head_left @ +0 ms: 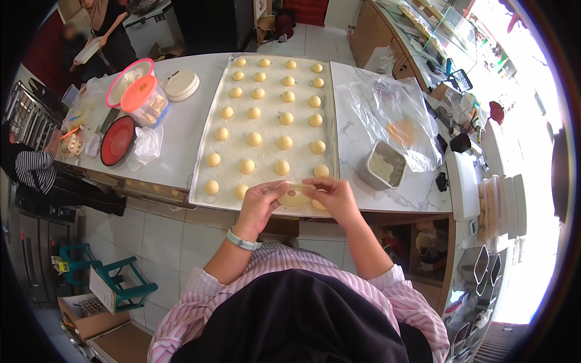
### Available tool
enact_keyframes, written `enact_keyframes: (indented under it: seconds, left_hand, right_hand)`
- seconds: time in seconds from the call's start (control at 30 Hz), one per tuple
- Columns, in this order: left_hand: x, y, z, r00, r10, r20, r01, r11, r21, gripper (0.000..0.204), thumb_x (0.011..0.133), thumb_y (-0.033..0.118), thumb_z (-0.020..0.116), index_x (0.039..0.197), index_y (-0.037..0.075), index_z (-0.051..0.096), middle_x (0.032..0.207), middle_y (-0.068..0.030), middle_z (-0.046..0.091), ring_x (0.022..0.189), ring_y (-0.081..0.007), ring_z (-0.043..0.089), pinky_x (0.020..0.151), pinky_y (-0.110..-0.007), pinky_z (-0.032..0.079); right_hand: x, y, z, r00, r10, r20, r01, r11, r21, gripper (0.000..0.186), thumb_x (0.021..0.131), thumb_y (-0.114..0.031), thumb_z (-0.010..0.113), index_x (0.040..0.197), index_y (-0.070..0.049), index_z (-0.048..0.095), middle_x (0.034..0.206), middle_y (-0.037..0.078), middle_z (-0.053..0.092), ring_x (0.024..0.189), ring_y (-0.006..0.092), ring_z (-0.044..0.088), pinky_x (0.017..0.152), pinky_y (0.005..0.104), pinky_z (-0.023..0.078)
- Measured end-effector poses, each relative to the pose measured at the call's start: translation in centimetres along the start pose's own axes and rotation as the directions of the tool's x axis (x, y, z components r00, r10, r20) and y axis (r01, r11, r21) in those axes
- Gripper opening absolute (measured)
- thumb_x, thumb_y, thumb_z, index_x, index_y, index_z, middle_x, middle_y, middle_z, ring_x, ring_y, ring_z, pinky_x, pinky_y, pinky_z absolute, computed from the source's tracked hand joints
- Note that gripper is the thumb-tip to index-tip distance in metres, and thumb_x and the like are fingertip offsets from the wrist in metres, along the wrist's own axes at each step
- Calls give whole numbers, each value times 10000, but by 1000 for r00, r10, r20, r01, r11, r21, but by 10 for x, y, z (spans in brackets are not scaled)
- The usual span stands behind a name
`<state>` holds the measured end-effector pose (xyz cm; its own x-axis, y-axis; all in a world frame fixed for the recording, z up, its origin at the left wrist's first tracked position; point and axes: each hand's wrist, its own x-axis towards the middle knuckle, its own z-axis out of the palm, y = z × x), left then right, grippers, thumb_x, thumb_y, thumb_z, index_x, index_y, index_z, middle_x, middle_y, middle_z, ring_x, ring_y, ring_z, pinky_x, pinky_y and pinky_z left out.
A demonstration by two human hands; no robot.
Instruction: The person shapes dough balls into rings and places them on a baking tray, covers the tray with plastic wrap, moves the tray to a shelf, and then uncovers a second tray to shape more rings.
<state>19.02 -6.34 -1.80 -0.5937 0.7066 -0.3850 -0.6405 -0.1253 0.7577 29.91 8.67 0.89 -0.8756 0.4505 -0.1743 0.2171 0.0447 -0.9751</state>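
A flattened piece of pale yellow dough (295, 199) is stretched between my two hands above the near edge of a large baking tray (270, 126). My left hand (257, 207) pinches its left side with thumb and fingers. The right side is gripped by my right hand (339, 199), fingers bent over the upper edge. A small brownish spot shows in the dough; I cannot tell whether it is a hole or filling. Rows of round dough balls (284, 143) sit spaced apart on the floured tray. Some near balls are partly hidden by my hands.
To the tray's right stand a metal tin (385, 166) and clear plastic sheeting (387, 109). On the left are a kitchen scale (182, 85), an orange-lidded tub (145, 100) and a red bowl (118, 141). Green stools (124, 284) stand on the floor. Other people are at the left.
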Motion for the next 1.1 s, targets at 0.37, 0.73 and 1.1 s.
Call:
enact_keyframes:
  seconds: [0.37, 0.73, 1.1]
  left_hand:
    - [9, -3, -6, 991, -74, 115, 68, 996, 59, 228, 839, 149, 654, 958, -45, 636, 848, -100, 658, 785, -145, 624, 685, -248, 494]
    - [11, -1, 0, 996, -66, 67, 65, 998, 15, 222, 842, 144, 648, 963, -42, 643, 873, -104, 659, 778, -152, 630, 708, -268, 516]
    - [12, 2, -4, 991, -130, 35, 129, 991, 36, 304, 830, 200, 673, 949, -77, 631, 849, -115, 656, 741, -169, 648, 676, -278, 540]
  right_hand:
    - [4, 0, 2, 999, 18, 49, -22, 995, 93, 267, 813, -102, 667, 1050, 18, 639, 929, 61, 656, 842, 100, 588, 744, 240, 468]
    - [9, 10, -2, 996, 79, 48, -84, 991, 105, 273, 815, -111, 667, 1050, 25, 640, 828, 49, 651, 793, 81, 575, 711, 221, 457]
    - [16, 3, 2, 988, 139, 72, -145, 986, 87, 315, 799, -80, 670, 1072, 64, 609, 889, 82, 666, 882, 122, 613, 791, 248, 473]
